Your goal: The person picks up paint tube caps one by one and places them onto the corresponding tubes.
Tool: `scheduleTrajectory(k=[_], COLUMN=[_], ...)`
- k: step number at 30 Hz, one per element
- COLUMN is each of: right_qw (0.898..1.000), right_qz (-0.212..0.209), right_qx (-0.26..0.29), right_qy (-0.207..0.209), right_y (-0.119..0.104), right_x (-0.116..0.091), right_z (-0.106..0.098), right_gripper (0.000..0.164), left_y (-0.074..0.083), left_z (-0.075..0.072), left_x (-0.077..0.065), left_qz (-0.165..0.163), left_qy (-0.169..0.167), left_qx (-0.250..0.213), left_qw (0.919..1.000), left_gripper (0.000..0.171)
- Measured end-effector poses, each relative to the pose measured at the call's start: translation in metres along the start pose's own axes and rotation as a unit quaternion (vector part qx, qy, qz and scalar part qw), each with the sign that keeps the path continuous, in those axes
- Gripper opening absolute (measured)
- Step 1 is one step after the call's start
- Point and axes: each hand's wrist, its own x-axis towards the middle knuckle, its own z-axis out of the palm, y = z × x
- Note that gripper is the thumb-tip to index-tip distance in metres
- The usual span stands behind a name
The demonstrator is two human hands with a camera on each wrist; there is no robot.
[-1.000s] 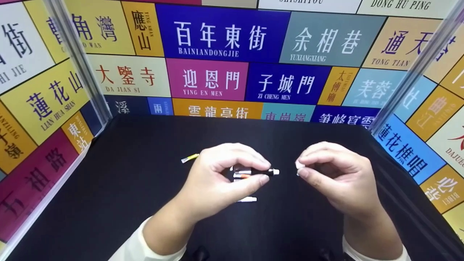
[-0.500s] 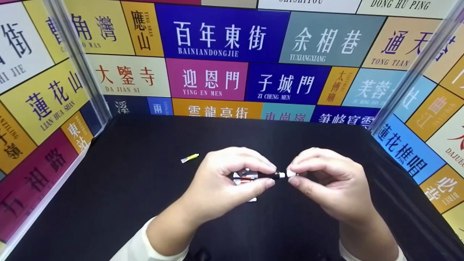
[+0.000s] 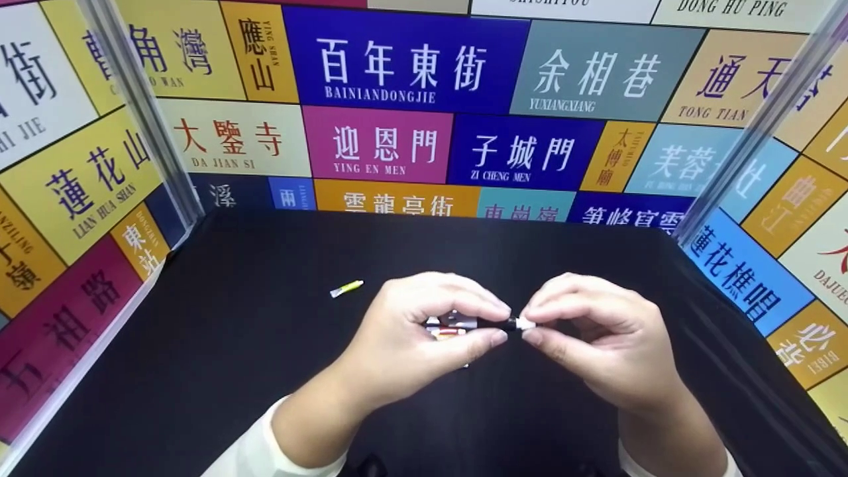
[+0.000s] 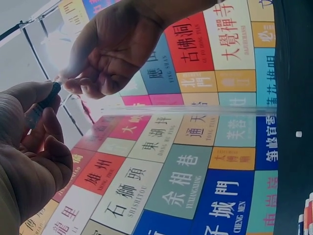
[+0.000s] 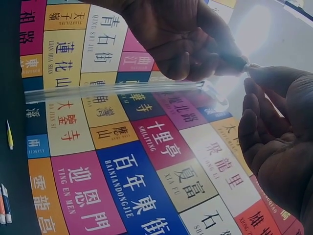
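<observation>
In the head view my left hand [image 3: 417, 344] pinches a small paint tube [image 3: 509, 324] between thumb and fingers. The tube looks black at its neck and silvery further back, and points right. My right hand [image 3: 596, 338] pinches a small white cap [image 3: 525, 324] at the tube's tip, where the two meet. How far the cap sits on the tube is hidden by the fingertips. The dark tube [image 4: 50, 96] shows between the left fingers in the left wrist view. In the right wrist view, backlight makes the meeting point hard to read.
A yellow tube [image 3: 347, 289] lies left of the hands on the black cloth [image 3: 278, 371]. Several more tubes [image 3: 450, 331] lie partly hidden behind my left hand. The left wrist view shows a small white piece [image 4: 299, 133] on the cloth. Sign-printed panels [image 3: 404, 59] enclose the table.
My right hand has moved left with the white cap, from apart to meeting the tube's white tip. My left hand has shifted slightly right and down, still holding the tube.
</observation>
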Motion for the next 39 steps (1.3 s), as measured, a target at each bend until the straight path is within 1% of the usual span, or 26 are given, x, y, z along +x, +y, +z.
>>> scheduleTrajectory(k=[3,7,10,13,17,21,27,28,30,32,35,37,39], right_qw=[1.0,1.0,0.999,0.999,0.999,0.999,0.996,0.995,0.997,0.998,1.0,1.0,1.0], right_qz=[0.001,0.005,0.01,0.01,0.01,0.017,0.041,0.045,0.047,0.039,0.014,-0.007,-0.021], right_qx=[-0.008,-0.021,-0.031,-0.036,-0.038,-0.045,-0.078,-0.078,-0.062,-0.035,-0.001,0.007,0.0], right_qy=[-0.002,-0.005,-0.006,-0.011,-0.018,-0.022,-0.031,-0.031,-0.027,-0.021,-0.018,-0.018,-0.018], right_y=[0.0,0.001,0.002,0.004,0.006,0.007,0.007,0.007,0.006,0.005,0.002,0.002,0.001], right_x=[0.0,-0.001,-0.001,-0.002,-0.002,-0.003,-0.005,-0.006,-0.006,-0.005,-0.003,-0.001,0.001], right_z=[-0.001,-0.002,-0.003,-0.004,-0.004,-0.005,-0.009,-0.009,-0.009,-0.007,-0.003,0.001,0.003], right_gripper=[0.018,0.022,0.02,0.013,0.008,0.01,0.013,0.013,0.013,0.014,0.025,0.028,0.027], left_y=[-0.001,-0.001,-0.001,0.0,0.0,0.0,-0.001,-0.001,-0.001,-0.002,-0.002,-0.002,-0.002], left_z=[0.001,0.001,0.001,0.001,0.002,0.003,0.003,0.003,0.003,0.003,0.003,0.003,0.003], left_x=[0.0,0.001,0.0,0.0,0.001,0.001,0.001,0.0,0.0,0.0,0.0,0.0,0.0], left_qz=[0.007,0.006,0.0,-0.005,-0.003,-0.006,-0.004,-0.005,-0.008,-0.01,-0.013,-0.02,-0.028], left_qy=[0.001,0.001,0.001,-0.001,-0.007,-0.008,0.001,0.003,0.007,0.014,0.026,0.033,0.037], left_qx=[-0.004,-0.01,-0.018,-0.021,-0.009,0.003,0.0,-0.002,-0.004,-0.004,0.0,0.0,-0.002], left_qw=[1.0,0.9999,0.9998,0.9998,0.9999,0.9999,1.0,1.0,0.9999,0.9998,0.9996,0.9993,0.9989], left_gripper=[0.016,0.017,0.017,0.018,0.016,0.016,0.017,0.017,0.017,0.017,0.017,0.017,0.018])
